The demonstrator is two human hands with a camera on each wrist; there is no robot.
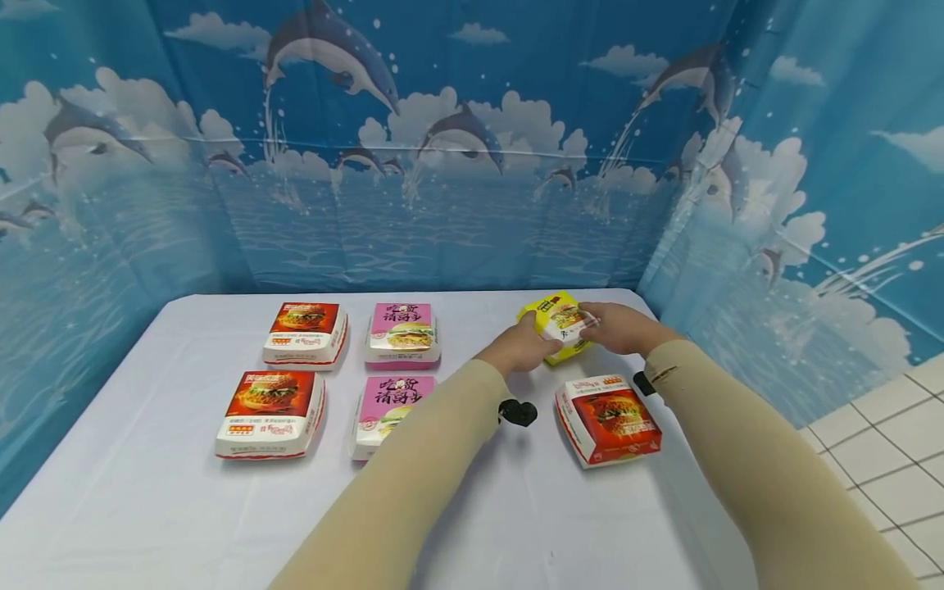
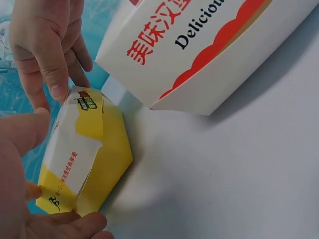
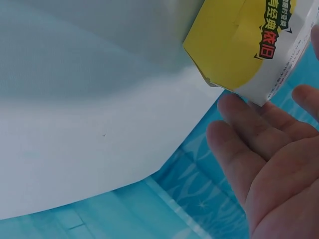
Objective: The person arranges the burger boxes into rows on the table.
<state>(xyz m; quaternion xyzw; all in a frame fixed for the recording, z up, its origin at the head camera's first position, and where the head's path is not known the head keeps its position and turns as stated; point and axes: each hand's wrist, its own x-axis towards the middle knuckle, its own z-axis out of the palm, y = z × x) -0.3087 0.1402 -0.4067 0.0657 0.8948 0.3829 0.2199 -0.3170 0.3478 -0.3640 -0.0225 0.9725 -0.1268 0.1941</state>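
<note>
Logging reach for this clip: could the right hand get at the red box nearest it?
Likely yes: nothing lies on the red box, but the right hand must first leave the yellow box.

Four burger boxes (image 1: 304, 318) stand left and centre on the counter (image 1: 162, 508), two before two. A fifth box (image 1: 612, 422) lies right; behind it — between the left fingers (image 2: 85, 225) and the right fingers (image 2: 52, 69) — is the sixth box (image 1: 565, 322). Behind everything, a curtain (image 1: 442, 225).

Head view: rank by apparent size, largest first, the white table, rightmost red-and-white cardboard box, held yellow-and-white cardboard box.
1. White table
2. Red-and-white box
3. Yellow-and-white box, partly covered
</note>
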